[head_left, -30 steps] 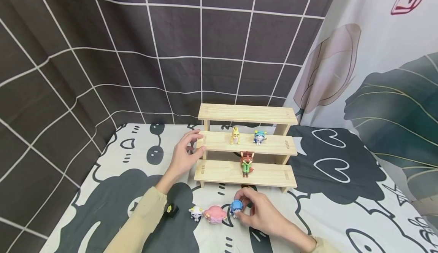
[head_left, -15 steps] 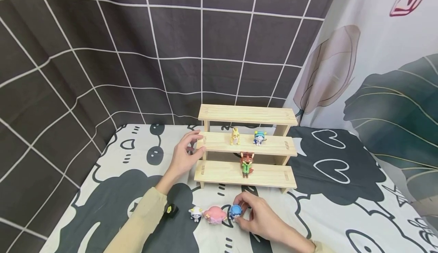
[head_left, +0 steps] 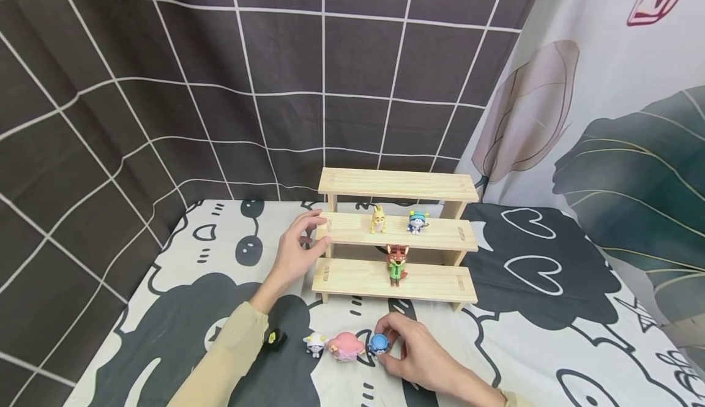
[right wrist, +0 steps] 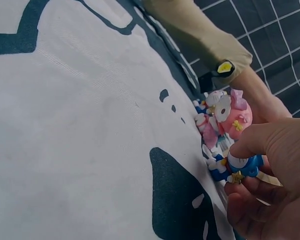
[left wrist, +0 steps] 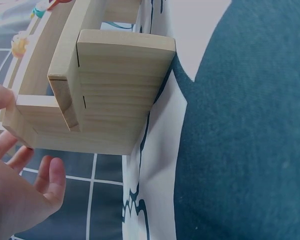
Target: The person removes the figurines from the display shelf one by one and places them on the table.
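Observation:
My right hand (head_left: 421,352) pinches a small blue-hatted figurine (head_left: 378,343) between thumb and fingers, low at the cloth. In the right wrist view this figurine (right wrist: 225,169) shows a blue body and a yellow star. A pink round-headed figurine (head_left: 346,346) stands just left of it, then a white figurine (head_left: 315,344). My left hand (head_left: 294,253) holds the left end of the wooden three-tier display shelf (head_left: 352,277) at its middle plank, thumb in front. In the left wrist view the other fingers (left wrist: 55,182) hang off the wood.
A yellow figurine (head_left: 378,220) and a teal-hatted figurine (head_left: 417,221) stand on the middle tier. On the bottom tier is a fox figurine (head_left: 396,265). A black object with a yellow mark (head_left: 274,338) lies by the left sleeve. A dark grid curtain (head_left: 286,89) hangs behind.
My right hand has moved the blue-hatted figurine slightly toward me and left, closer to the pink one. The left hand and the shelf have stayed in place.

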`<control>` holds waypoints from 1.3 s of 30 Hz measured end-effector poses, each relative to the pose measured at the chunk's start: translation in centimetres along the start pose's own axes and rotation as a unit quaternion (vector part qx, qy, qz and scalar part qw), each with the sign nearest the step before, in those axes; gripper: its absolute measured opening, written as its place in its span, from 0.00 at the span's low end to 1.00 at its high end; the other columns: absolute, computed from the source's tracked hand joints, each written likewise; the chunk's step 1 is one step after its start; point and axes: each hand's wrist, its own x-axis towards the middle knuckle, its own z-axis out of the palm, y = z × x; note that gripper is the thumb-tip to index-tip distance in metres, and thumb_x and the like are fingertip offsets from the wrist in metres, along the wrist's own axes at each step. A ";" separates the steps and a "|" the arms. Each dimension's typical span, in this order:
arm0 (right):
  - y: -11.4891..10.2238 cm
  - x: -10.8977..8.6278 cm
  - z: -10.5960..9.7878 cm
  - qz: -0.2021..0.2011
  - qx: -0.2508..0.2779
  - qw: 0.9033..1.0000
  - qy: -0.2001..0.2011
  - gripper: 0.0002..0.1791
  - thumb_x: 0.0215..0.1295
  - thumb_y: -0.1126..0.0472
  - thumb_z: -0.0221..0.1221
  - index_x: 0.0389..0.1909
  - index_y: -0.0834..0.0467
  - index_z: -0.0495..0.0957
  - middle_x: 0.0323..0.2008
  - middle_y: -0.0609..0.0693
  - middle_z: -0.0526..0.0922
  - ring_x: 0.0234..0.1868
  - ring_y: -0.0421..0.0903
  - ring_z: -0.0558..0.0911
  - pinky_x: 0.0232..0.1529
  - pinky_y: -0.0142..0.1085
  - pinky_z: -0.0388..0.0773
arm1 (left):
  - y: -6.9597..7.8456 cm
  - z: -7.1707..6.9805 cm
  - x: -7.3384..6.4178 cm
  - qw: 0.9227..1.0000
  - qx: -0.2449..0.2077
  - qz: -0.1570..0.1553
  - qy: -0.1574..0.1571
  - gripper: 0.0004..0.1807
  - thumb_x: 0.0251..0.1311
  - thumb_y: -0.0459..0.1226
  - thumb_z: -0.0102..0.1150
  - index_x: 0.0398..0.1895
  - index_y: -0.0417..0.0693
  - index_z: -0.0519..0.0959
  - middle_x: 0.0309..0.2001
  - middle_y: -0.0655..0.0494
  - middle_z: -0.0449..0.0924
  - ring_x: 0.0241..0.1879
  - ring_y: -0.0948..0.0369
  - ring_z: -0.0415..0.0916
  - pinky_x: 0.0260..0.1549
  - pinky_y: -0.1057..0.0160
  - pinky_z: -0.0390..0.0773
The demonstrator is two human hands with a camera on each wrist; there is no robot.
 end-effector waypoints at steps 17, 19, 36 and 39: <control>-0.2 0.0 -0.1 0.050 0.002 0.999 -0.019 0.18 0.56 0.68 0.69 0.44 0.53 0.75 0.35 0.39 0.76 0.33 0.36 0.78 0.24 0.30 0.76 | 0.2 0.0 0.0 1.000 0.004 -0.003 0.000 0.18 0.55 0.21 0.64 0.50 0.27 0.77 0.63 0.34 0.71 0.51 0.39 0.73 0.43 0.35 0.75; -0.1 0.0 -0.1 0.050 0.002 0.999 -0.019 0.18 0.56 0.68 0.69 0.45 0.54 0.75 0.35 0.39 0.76 0.33 0.36 0.78 0.23 0.30 0.76 | 0.2 0.0 0.0 1.000 0.003 -0.004 -0.001 0.18 0.55 0.21 0.64 0.50 0.27 0.77 0.63 0.34 0.71 0.51 0.39 0.73 0.43 0.35 0.75; 0.1 -0.3 -0.6 0.041 -0.001 0.999 -0.006 0.19 0.54 0.66 0.71 0.44 0.55 0.75 0.34 0.39 0.78 0.32 0.36 0.78 0.23 0.30 0.76 | 0.2 0.0 0.0 1.000 0.005 -0.004 -0.002 0.18 0.56 0.21 0.64 0.51 0.27 0.77 0.63 0.33 0.71 0.52 0.39 0.72 0.43 0.35 0.75; 0.2 -0.3 -1.0 0.022 -0.009 1.000 0.010 0.19 0.53 0.67 0.71 0.44 0.57 0.74 0.35 0.41 0.79 0.32 0.37 0.79 0.23 0.30 0.76 | 0.1 0.0 0.0 1.000 0.009 -0.003 -0.003 0.18 0.56 0.21 0.64 0.51 0.27 0.77 0.63 0.33 0.71 0.52 0.39 0.73 0.43 0.38 0.76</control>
